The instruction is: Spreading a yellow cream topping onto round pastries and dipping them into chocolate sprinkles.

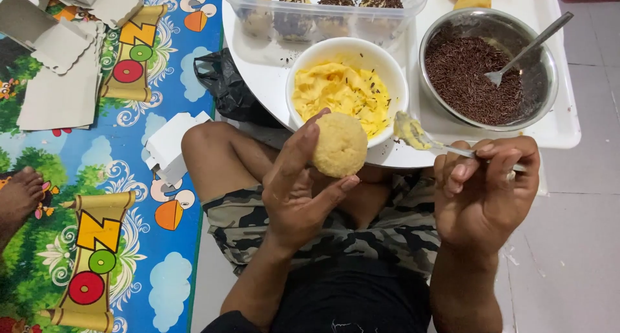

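left hand [300, 191] fingers cup bare cake ball [340, 144], right hand [484, 184] pinches cream-loaded spoon [426, 139]; several sprinkled balls [336, 0] already boxed, this one still uncoated.

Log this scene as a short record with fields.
left hand: left hand holds a round yellow bun
right hand: right hand holds a spoon with yellow cream on its tip
white bowl: white bowl, yellow cream inside
metal bowl: metal bowl, chocolate sprinkles and a second spoon
tray: tray, white
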